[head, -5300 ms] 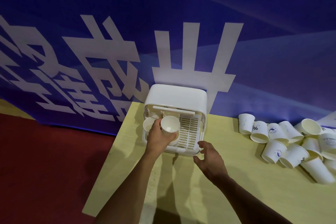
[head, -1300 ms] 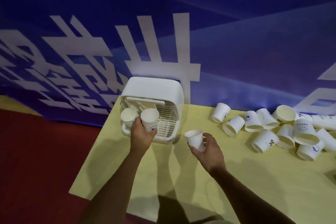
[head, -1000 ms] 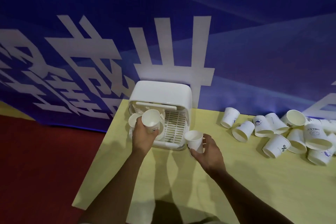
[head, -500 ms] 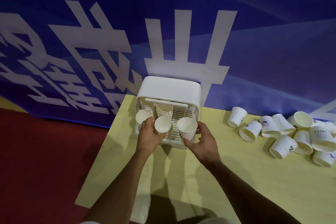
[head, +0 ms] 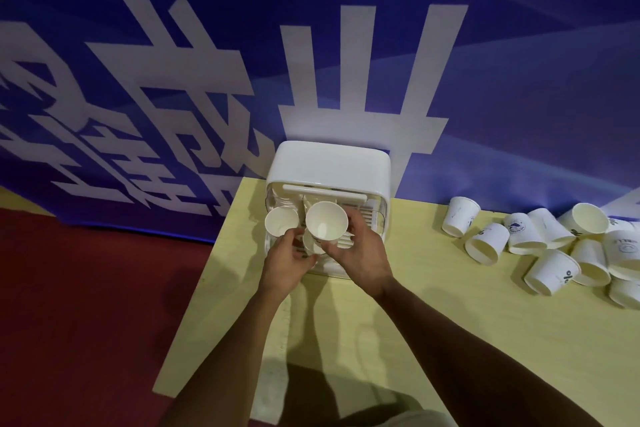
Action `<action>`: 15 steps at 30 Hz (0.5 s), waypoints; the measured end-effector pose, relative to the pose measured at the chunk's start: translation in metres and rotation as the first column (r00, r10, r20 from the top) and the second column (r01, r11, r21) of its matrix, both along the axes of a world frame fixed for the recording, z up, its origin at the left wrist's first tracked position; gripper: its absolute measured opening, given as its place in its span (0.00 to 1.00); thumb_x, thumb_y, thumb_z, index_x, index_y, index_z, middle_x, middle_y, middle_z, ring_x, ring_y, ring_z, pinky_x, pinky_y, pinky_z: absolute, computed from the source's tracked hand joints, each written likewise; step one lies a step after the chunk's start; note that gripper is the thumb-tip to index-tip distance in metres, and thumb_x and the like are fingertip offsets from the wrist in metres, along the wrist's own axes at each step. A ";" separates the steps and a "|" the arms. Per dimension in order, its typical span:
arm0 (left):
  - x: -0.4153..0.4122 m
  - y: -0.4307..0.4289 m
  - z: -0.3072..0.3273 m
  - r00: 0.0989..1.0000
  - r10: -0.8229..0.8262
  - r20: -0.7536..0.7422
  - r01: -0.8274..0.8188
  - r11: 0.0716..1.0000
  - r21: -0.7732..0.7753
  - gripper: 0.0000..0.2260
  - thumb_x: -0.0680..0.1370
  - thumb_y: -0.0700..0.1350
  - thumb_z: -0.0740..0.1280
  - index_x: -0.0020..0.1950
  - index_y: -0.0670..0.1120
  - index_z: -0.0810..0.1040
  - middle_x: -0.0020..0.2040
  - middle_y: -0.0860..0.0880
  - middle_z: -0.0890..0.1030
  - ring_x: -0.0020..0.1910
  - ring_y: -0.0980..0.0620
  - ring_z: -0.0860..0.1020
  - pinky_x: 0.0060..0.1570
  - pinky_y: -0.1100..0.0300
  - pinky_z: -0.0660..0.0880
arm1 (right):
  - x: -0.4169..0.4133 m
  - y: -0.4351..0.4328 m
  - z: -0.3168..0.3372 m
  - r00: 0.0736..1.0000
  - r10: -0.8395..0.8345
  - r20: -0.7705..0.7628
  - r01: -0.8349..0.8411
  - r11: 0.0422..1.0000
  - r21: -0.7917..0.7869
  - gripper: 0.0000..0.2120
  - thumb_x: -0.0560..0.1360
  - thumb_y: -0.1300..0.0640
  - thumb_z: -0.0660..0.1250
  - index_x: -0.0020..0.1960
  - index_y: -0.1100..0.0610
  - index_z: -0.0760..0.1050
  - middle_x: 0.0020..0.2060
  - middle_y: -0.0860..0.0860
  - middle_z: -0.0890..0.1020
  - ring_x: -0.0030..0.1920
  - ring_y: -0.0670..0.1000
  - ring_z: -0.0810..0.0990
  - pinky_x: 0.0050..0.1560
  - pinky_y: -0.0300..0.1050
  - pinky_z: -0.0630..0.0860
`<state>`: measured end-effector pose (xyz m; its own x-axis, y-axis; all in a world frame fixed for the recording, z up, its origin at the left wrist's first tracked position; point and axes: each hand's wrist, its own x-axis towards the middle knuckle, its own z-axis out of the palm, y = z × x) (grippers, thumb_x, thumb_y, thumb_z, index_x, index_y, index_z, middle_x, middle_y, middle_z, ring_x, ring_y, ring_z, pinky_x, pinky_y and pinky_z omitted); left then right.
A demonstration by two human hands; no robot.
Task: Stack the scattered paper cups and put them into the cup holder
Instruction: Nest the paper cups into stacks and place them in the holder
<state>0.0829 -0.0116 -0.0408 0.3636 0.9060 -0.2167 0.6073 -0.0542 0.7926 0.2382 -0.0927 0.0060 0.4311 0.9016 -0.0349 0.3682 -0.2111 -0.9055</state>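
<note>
Two white paper cups meet for nesting just in front of the white, box-shaped plastic cup holder point(head: 329, 163).
The right hand point(head: 360, 253) grasps the upper cup point(head: 326, 220), mouth towards the viewer; the left hand point(head: 285, 262) curls round the lower cup point(head: 310, 243), largely hidden beneath. A third cup point(head: 282, 221) appears to stand inside the holder at its left; loose cups point(head: 519, 236) lie well to its right on the yellow table point(head: 467, 281). Advisable: align both axes, seat the upper base squarely, and press lightly so no rim creases.
</note>
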 end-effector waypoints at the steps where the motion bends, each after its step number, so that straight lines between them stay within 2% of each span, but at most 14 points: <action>1: -0.001 0.000 0.002 1.000 -0.003 0.004 0.003 1.000 0.002 0.25 0.70 0.48 0.78 0.64 0.52 0.73 0.52 0.56 0.81 0.44 0.63 0.80 0.43 0.66 0.75 | 0.000 0.001 -0.003 1.000 0.009 0.011 -0.009 1.000 -0.012 0.29 0.69 0.43 0.76 0.66 0.41 0.68 0.57 0.34 0.79 0.57 0.38 0.77 0.55 0.40 0.76; 4: -0.004 0.001 0.000 1.000 0.001 0.022 -0.001 1.000 -0.002 0.24 0.70 0.49 0.78 0.63 0.55 0.73 0.50 0.59 0.81 0.44 0.62 0.81 0.47 0.61 0.78 | 0.001 0.003 -0.013 0.999 0.032 0.028 -0.030 0.998 -0.054 0.30 0.68 0.44 0.76 0.66 0.41 0.68 0.58 0.36 0.79 0.59 0.40 0.77 0.56 0.42 0.76; 6: -0.007 0.002 -0.003 1.000 0.013 0.022 -0.013 1.000 -0.025 0.23 0.71 0.48 0.78 0.62 0.55 0.73 0.49 0.59 0.81 0.45 0.60 0.82 0.49 0.57 0.79 | 0.003 0.004 -0.019 0.997 0.051 0.050 -0.047 0.995 -0.085 0.29 0.68 0.48 0.76 0.67 0.43 0.69 0.59 0.36 0.78 0.60 0.41 0.76 0.58 0.43 0.75; 8: -0.007 0.003 -0.002 0.999 0.025 0.028 -0.024 0.999 -0.037 0.23 0.71 0.48 0.77 0.63 0.55 0.73 0.47 0.57 0.80 0.46 0.59 0.81 0.47 0.59 0.79 | 0.006 0.005 -0.025 0.995 0.069 0.065 -0.062 0.992 -0.111 0.29 0.68 0.51 0.76 0.67 0.46 0.69 0.61 0.39 0.78 0.62 0.43 0.76 0.60 0.43 0.74; 11: -0.004 0.003 0.003 0.997 0.021 0.073 -0.019 0.999 -0.036 0.27 0.72 0.46 0.77 0.66 0.60 0.70 0.45 0.57 0.80 0.42 0.65 0.80 0.43 0.67 0.74 | 0.008 0.007 -0.028 0.994 0.085 0.064 -0.075 0.987 -0.145 0.29 0.69 0.53 0.75 0.67 0.47 0.70 0.61 0.42 0.79 0.61 0.44 0.76 0.61 0.44 0.74; 15: -0.002 0.005 0.003 0.996 0.026 0.084 -0.021 0.998 -0.053 0.26 0.71 0.46 0.77 0.66 0.58 0.73 0.43 0.57 0.80 0.43 0.63 0.80 0.45 0.64 0.75 | 0.009 0.010 -0.034 0.992 0.090 0.092 -0.074 0.983 -0.167 0.25 0.71 0.53 0.73 0.67 0.48 0.72 0.61 0.42 0.80 0.60 0.46 0.78 0.59 0.45 0.75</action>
